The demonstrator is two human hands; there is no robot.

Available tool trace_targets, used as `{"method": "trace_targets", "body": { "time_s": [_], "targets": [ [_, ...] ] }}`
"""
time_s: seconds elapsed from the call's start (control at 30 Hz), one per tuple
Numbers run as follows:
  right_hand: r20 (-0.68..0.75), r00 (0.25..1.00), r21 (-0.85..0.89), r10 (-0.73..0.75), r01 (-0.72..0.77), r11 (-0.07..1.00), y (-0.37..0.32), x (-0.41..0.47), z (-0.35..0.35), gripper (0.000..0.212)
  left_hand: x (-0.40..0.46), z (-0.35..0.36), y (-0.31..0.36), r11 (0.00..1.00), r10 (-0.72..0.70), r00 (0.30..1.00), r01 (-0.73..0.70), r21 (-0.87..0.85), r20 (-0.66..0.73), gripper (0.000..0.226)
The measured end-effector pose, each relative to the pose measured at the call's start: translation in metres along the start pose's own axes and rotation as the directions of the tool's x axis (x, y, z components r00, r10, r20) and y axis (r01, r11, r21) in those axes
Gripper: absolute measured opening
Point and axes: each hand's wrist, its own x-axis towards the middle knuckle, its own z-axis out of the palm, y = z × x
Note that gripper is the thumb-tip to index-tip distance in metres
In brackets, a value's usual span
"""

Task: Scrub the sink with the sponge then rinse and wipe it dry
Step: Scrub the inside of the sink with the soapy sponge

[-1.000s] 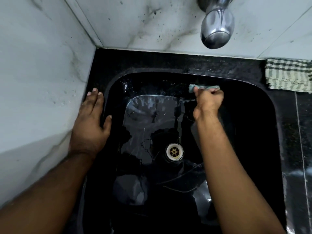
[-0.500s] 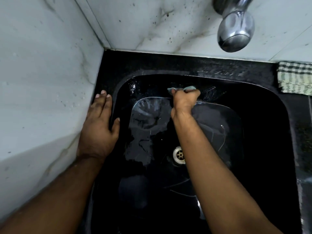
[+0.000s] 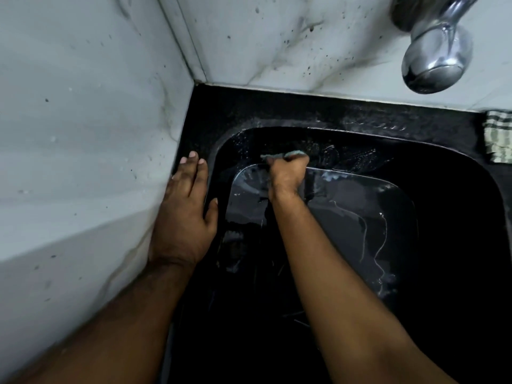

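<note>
Head view, left to right. Left hand (image 3: 184, 214), at 9 o'clock of the basin, lies flat with fingers straight and together on the black surface (image 3: 277, 109) beside the marble wall (image 3: 83, 120), thumb at the basin's edge. Black sink (image 3: 457, 217) fills the centre; soapy streaks mark its far wall and wet floor. Right hand (image 3: 288, 176) is curled into a fist around the green sponge (image 3: 285, 154), pressing it against the far wall at 12 o'clock. Chrome tap (image 3: 437, 56) hangs at 1 o'clock. Checked cloth (image 3: 498, 139) lies on the surface at 3 o'clock, partly cut off.
</note>
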Motion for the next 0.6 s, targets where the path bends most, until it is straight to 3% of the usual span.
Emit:
{"method": "trace_targets", "body": {
  "time_s": [0.17,0.33,0.47,0.6],
  "targets": [
    [0.007,0.989,0.214,-0.146,0.141,0.967,-0.023,0.007,-0.021,0.043,0.001,0.001,-0.004,1.0,0.018,1.0,-0.018,-0.009,-0.004,0.069],
    [-0.118,0.992,0.131,-0.05,0.066,0.989,-0.032,0.042,-0.077,0.048,0.0,0.005,-0.006,0.996,0.085,0.996,-0.086,-0.026,-0.031,0.061],
    [-0.162,0.982,0.174,-0.093,0.122,0.977,-0.039,0.067,-0.118,0.045,-0.001,0.006,-0.006,0.99,0.144,0.99,-0.144,-0.005,-0.009,0.055],
    [-0.188,0.982,0.286,0.034,0.021,0.958,-0.042,0.08,-0.143,0.041,-0.002,0.005,-0.005,0.987,0.16,0.987,-0.16,-0.03,0.0,0.052]
  ]
}}
